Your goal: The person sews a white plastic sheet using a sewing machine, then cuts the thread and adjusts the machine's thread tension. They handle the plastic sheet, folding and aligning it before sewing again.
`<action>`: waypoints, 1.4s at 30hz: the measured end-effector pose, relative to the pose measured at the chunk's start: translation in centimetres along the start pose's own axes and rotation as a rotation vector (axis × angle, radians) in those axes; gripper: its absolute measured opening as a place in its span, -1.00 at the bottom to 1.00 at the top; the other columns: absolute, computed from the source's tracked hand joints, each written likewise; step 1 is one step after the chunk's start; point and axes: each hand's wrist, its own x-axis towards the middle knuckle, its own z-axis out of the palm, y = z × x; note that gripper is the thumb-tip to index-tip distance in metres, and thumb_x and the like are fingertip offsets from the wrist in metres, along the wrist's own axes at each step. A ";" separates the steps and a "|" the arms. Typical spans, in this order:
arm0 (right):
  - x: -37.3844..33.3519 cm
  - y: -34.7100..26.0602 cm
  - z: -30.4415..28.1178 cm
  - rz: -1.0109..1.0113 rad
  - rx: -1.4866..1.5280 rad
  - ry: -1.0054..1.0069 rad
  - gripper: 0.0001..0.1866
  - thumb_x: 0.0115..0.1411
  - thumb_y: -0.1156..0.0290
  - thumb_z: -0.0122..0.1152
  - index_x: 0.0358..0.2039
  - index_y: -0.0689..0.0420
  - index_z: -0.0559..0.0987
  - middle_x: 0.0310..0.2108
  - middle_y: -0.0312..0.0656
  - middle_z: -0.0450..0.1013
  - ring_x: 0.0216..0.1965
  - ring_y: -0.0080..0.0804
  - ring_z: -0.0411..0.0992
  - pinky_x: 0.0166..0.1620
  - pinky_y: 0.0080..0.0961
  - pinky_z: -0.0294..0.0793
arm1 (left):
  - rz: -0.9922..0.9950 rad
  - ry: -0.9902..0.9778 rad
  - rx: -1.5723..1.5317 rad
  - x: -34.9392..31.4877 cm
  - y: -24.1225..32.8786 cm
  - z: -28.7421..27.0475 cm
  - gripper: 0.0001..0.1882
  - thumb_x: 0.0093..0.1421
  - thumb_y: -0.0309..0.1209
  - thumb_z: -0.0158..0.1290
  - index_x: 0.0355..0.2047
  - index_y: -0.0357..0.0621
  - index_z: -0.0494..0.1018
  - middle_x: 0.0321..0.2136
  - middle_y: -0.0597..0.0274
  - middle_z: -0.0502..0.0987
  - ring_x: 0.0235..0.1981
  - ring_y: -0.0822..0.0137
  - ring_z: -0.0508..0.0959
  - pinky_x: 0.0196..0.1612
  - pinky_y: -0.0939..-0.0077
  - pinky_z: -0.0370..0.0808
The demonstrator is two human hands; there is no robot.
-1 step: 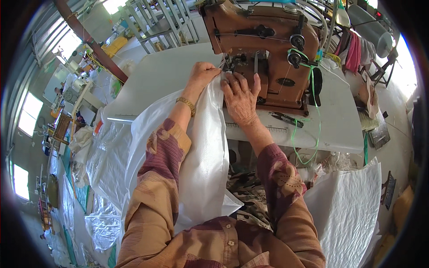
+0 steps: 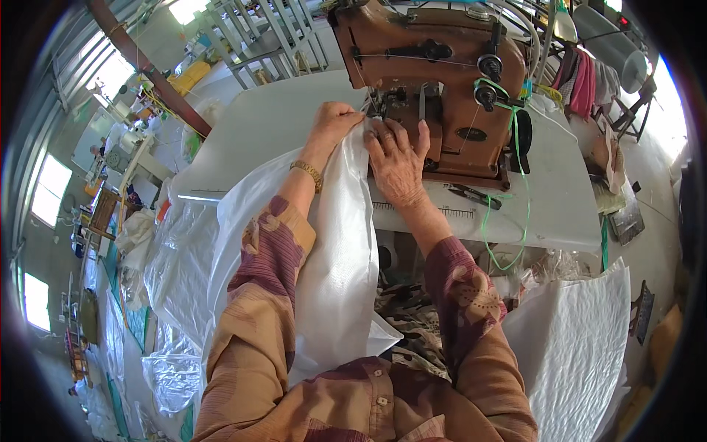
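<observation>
A white woven plastic sheet [image 2: 340,250] runs from my lap up over the table edge to the needle area of a brown sewing machine [image 2: 465,151]. My left hand [image 2: 333,127], with a gold watch on the wrist, pinches the sheet's upper edge just left of the needle. Beside it, my right hand [image 2: 398,160] lies on the sheet's right edge close to the presser foot, fingers stretched forward and thumb apart. Its fingertips partly hide the needle area. White thread runs along the machine's arm.
Dark thread snips [image 2: 473,196] lie on the white table [image 2: 265,110], right of my hand. A green cord [image 2: 524,221] hangs from the machine past the table edge. White sheeting [image 2: 574,346] drapes at my right, more plastic [image 2: 173,258] at my left. A metal rack [image 2: 265,44] stands behind.
</observation>
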 end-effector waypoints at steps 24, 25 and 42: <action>0.3 0.8 0.1 0.045 -0.010 0.028 -0.73 0.11 0.38 0.19 -0.14 0.02 0.58 -0.08 -0.42 0.51 0.15 -0.36 0.31 0.30 0.18 -0.22 | 0.064 0.076 0.159 2.0 0.0 0.7 -0.67 0.07 -0.23 0.21 -0.57 -0.31 0.55 -0.76 0.11 0.41 -0.68 0.41 0.36 -0.53 0.38 0.33; 0.4 0.7 0.1 0.045 -0.009 0.029 -0.73 0.11 0.37 0.20 -0.14 0.02 0.59 -0.08 -0.42 0.51 0.15 -0.35 0.31 0.30 0.18 -0.22 | 0.071 0.083 0.160 1.9 0.1 0.6 -0.66 0.08 -0.23 0.21 -0.58 -0.32 0.54 -0.76 0.10 0.41 -0.69 0.38 0.36 -0.53 0.37 0.33; 0.2 0.9 -0.2 0.052 0.089 0.038 -0.65 0.05 0.33 0.30 -0.09 -0.03 0.60 -0.03 -0.44 0.50 0.16 -0.36 0.29 0.28 0.16 -0.12 | 0.453 -0.288 0.638 -19.7 9.4 1.7 -0.38 0.02 -0.16 0.29 0.02 -0.14 0.32 -0.30 0.10 0.42 -0.40 0.04 0.54 -0.33 0.21 0.48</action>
